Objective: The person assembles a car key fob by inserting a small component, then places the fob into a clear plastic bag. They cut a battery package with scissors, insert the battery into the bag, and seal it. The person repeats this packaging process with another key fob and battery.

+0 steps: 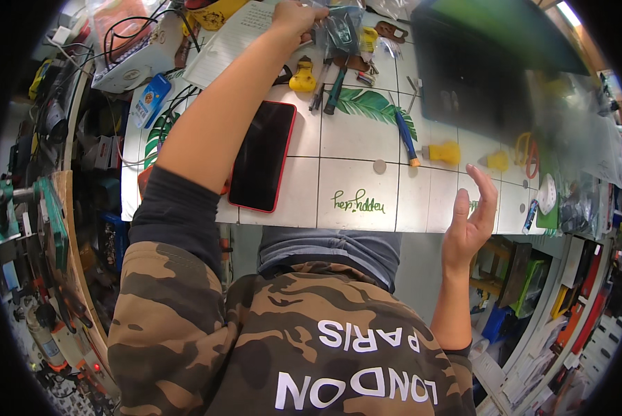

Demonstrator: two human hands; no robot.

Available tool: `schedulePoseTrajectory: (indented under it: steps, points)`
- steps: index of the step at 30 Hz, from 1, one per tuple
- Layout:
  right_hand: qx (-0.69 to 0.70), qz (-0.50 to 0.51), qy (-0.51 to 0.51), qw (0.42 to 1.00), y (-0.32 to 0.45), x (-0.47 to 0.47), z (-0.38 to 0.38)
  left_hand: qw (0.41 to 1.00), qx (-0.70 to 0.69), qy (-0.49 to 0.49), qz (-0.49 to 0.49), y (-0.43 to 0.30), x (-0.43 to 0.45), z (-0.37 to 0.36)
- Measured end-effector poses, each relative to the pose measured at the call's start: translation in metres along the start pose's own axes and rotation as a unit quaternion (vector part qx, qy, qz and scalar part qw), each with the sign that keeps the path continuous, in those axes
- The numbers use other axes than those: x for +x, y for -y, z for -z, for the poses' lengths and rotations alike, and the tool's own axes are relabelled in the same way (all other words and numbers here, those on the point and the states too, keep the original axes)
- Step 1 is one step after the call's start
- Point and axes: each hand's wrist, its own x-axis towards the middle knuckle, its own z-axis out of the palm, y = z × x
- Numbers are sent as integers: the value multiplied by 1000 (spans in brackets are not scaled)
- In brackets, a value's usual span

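My left hand (296, 23) reaches to the far side of the table, its fingers at the edge of a clear plastic bag (342, 31) with a dark item inside. The fingers seem to pinch the bag, though their tips are partly hidden. Beneath that hand and forearm lies a sheet of lined paper (212, 60) with writing. A smartphone with a red edge (263, 156) rests beside my left forearm, its screen dark. My right hand (472, 223) hovers over the table's front edge, holding nothing, fingers apart. Nearest to it are yellow-handled stubby tools (444, 153) and a blue-handled screwdriver (405, 132).
A large dark screen (477, 67) takes up the table's back right. Scissors (530, 153) and a coin (379, 166) lie on the white tabletop (357, 179). A green-handled screwdriver (336, 89) and a yellow bulb-shaped handle (303, 75) sit mid-table. A white box (134, 67) with cables stands back left.
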Motion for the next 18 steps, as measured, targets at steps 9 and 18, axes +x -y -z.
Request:
schedulePoseTrajectory:
  steps: [9, 18]
  points:
    - [486, -236, 105, 835, 36, 61, -45, 926, -313, 189, -94, -41, -143, -1]
    - [639, -309, 136, 691, 39, 50, -45, 912, -350, 207, -58, -28, -220, -34]
